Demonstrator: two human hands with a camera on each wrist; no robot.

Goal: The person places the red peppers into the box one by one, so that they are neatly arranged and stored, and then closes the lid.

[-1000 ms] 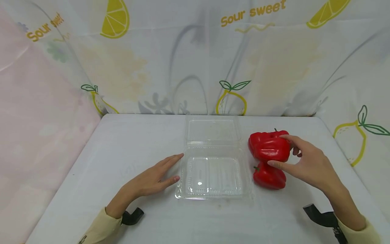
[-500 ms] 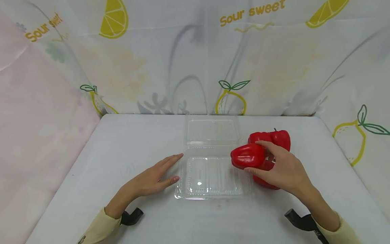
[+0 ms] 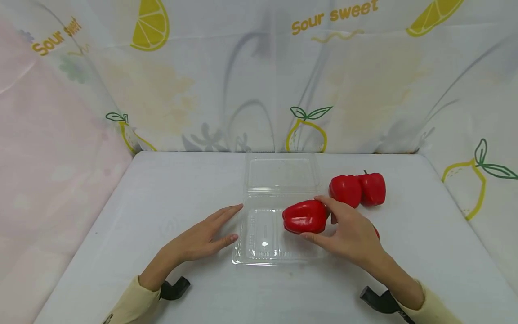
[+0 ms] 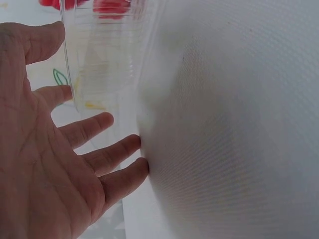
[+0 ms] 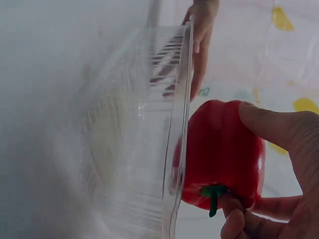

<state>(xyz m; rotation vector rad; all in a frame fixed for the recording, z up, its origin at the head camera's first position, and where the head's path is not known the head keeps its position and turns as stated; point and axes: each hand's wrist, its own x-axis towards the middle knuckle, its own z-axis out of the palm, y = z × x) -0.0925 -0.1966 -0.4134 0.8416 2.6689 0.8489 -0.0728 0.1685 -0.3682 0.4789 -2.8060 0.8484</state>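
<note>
over the right half of a clear, ridged plastic container (image 3: pixel 259 234), the right hand (image 3: pixel 352 231) grips a glossy red bell pepper (image 3: pixel 305 217), which lies on its side with its stem end toward the palm. the thumb is bent against one side and the fingers curl round the other, spread only as wide as the pepper's body. from the right wrist, its short green stem (image 5: pixel 213 193) shows just beside the fingertips, and most of the pepper sits above the container's rim.

at the container's left edge, the left hand (image 3: pixel 206 238) is spread wide, its fingers nearly straight and the thumb well apart from them. it has hold of nothing; thumb and index tips reach the rim, though i cannot tell whether they press on it.

the container rests on a white counter (image 3: pixel 182 189), its flat clear lid (image 3: pixel 283 173) folded back toward the printed cloth (image 3: pixel 218 67) behind. to the right of the lid lies a deeply grooved red pepper (image 3: pixel 348 189), and a third red pepper (image 3: pixel 377 232) is mostly hidden behind the right hand.
</note>
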